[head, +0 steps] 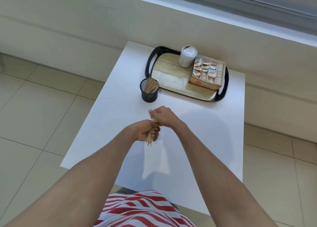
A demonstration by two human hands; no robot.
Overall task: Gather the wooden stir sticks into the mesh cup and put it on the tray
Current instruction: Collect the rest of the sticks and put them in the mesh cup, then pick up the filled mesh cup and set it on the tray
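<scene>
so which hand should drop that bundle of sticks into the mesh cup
Probably the left hand: it grips the stir sticks while the right hand only steadies their tops. The mesh cup stands just ahead.

The scene is bright and evenly lit with soft, daylight-like light. The white table (197, 141) is close to overexposed, its surface nearly featureless, with a pale sheen on the wood-print tray (171, 76). Faint, soft-edged grey shadows of the arms fall on the table toward the viewer, so light comes from ahead and above. Wide-angle distortion bends the floor tile lines and wall ledge near the edges. The fingers (151, 113) of the farther hand are slightly motion-blurred; fine detail looks soft and compressed.
</scene>
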